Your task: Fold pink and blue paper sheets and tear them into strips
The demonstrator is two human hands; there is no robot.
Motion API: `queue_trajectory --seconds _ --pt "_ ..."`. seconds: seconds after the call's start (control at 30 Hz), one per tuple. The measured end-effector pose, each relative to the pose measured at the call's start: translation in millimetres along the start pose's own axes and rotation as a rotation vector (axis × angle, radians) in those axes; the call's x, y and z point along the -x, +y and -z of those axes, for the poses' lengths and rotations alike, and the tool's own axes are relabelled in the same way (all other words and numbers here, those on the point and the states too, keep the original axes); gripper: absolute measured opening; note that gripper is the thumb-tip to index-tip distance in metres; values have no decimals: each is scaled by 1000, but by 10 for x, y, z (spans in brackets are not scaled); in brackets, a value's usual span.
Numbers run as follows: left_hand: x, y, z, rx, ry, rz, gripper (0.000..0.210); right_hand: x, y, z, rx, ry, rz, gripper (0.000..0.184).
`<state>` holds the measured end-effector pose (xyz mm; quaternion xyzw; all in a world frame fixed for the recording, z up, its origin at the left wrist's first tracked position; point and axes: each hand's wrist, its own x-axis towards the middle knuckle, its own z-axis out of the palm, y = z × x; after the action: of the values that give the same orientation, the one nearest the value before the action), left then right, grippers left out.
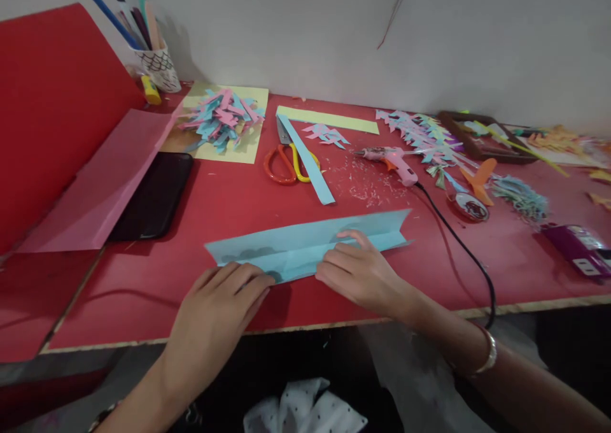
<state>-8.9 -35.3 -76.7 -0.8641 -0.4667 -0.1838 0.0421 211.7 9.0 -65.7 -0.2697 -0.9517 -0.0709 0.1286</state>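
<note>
A long sheet of light blue paper point(296, 242) lies near the table's front edge, with a lengthwise crease and its back part standing up. My left hand point(217, 305) is closed on the paper's lower left edge, its fingers together and its thumb side toward the middle. My right hand point(360, 270) grips the near edge right of centre, fingers curled and one finger reaching over the crease. Behind the sheet lies a narrow blue paper strip point(308, 162), resting across scissors point(286, 165) with red and yellow handles.
A pink glue gun point(391, 160) lies right of centre, its black cord point(463, 248) running over the front edge. Cut paper pieces point(224, 118) are heaped on a yellow sheet point(245, 153). A black phone point(153, 197) lies left; a purple object point(575, 248) sits right.
</note>
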Motion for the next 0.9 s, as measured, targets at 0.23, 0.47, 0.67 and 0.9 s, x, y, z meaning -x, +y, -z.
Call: queue_trajectory --seconds 0.23,0.47,0.67,0.9 --pt "-21 19 -41 80 54 -33 27 -128 -153 -17 -55 -89 -36 20" --pt "18 -140 -112 372 33 126 31 -255 -154 -55 -197 -218 -127 24" --pt "-19 -180 -63 341 -81 182 28 -271 -138 -60 -222 -251 -165 23" --pt "-76 -207 -72 206 -114 219 30 -267 -97 -92 -275 -238 -200 24"
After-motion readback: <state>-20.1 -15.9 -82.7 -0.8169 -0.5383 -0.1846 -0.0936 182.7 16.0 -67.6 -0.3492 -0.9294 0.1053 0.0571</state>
